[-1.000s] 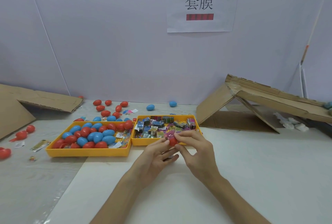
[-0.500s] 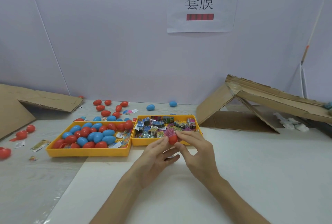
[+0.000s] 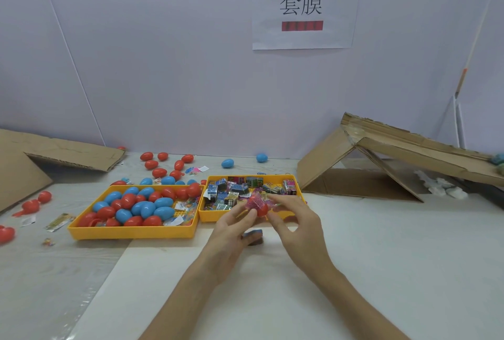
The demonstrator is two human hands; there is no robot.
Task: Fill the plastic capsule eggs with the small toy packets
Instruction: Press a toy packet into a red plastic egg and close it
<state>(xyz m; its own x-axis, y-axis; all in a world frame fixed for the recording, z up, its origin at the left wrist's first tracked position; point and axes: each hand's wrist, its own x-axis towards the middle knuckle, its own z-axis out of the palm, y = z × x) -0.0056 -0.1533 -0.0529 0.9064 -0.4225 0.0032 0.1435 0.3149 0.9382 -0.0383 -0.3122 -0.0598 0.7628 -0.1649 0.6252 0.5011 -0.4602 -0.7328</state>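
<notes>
Hands meet just in front of you, above the white surface (image 3: 381, 258). Your left hand (image 3: 231, 233) grasps a red capsule egg (image 3: 259, 207) between thumb and fingertips, and a pink toy packet (image 3: 255, 200) sits at its open top, partly pushed in. Your right hand (image 3: 297, 219) is beside the egg with fingers curled toward it; you cannot tell if it pinches the packet or only touches it. Under your left fingers a small blue-grey piece (image 3: 253, 234) lies on the surface. Just beyond both hands stands the yellow tray of packets (image 3: 207, 215). Beyond your left hand, further left, the yellow tray of eggs (image 3: 131, 232) holds red and blue eggs.
</notes>
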